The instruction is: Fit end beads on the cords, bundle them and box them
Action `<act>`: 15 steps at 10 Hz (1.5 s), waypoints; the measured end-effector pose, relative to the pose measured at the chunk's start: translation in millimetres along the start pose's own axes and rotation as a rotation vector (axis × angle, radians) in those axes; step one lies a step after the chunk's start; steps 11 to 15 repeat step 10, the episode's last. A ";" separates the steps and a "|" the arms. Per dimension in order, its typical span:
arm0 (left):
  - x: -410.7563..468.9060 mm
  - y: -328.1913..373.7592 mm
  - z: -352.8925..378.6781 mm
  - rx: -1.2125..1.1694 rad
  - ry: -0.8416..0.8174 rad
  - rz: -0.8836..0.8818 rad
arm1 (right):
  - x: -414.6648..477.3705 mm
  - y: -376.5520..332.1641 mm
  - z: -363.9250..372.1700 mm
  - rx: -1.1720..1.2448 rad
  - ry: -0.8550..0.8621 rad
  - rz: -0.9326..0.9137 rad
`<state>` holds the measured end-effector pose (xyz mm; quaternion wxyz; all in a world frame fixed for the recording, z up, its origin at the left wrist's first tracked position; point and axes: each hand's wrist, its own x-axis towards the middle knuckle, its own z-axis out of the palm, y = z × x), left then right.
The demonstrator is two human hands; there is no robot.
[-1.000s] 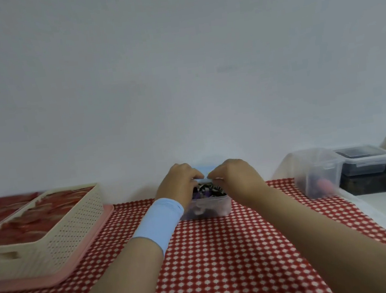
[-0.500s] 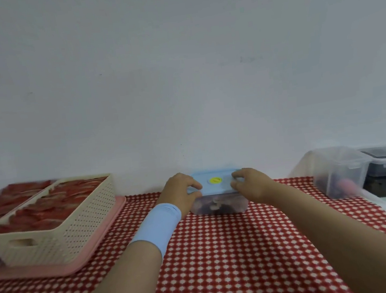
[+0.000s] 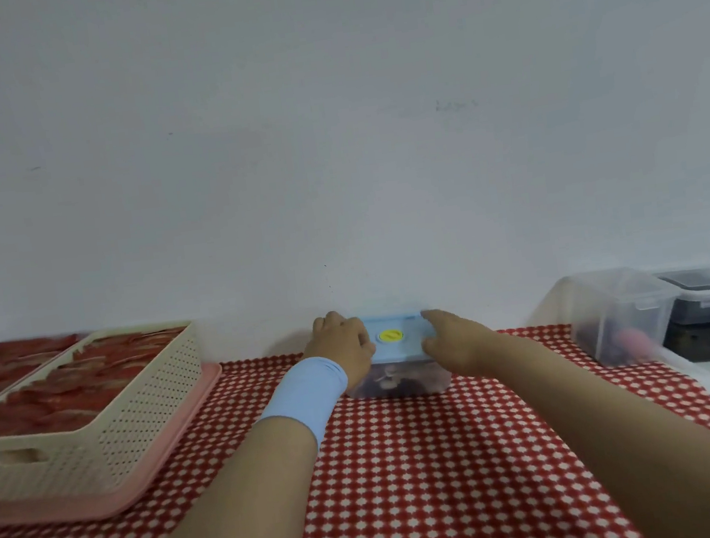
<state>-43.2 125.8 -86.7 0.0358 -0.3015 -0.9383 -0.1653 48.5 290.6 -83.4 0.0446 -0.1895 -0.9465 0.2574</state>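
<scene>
The left hand (image 3: 344, 345) and right hand (image 3: 454, 341) are gripping the pale-blue plastic lid (image 3: 403, 348) onto the clear plastic box (image 3: 403, 382), likely needing even pressing next.

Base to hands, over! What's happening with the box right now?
Left hand and right hand grip the lid, one at each end. Lid sits on the box. Nothing in the way. Over.

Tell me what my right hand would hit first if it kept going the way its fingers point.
Your right hand holds the right end of the blue lid. Its fingers point away and slightly left, so it would slide along the lid, then probably meet the white wall; depth is unclear.
</scene>
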 end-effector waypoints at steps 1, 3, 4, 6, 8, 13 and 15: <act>1.8 -2.4 15.7 -0.061 -0.054 0.009 | 4.2 4.7 9.6 0.079 0.006 0.060; 1.8 -2.7 16.2 -0.079 -0.108 -0.023 | 8.2 11.4 21.8 0.219 0.009 -0.033; 0.6 -4.4 21.3 -0.200 -0.043 -0.041 | 5.2 15.8 21.9 0.230 0.007 -0.035; -3.3 -9.7 29.9 -0.821 0.104 -0.169 | 6.3 18.5 24.0 0.420 0.042 -0.017; -4.6 -13.3 28.8 -0.874 0.067 -0.136 | 2.1 26.5 24.8 0.539 0.062 -0.049; -8.5 -12.2 27.9 -0.775 0.112 -0.158 | -2.0 28.9 27.2 0.558 0.099 -0.084; -8.5 -12.2 27.9 -0.775 0.112 -0.158 | -2.0 28.9 27.2 0.558 0.099 -0.084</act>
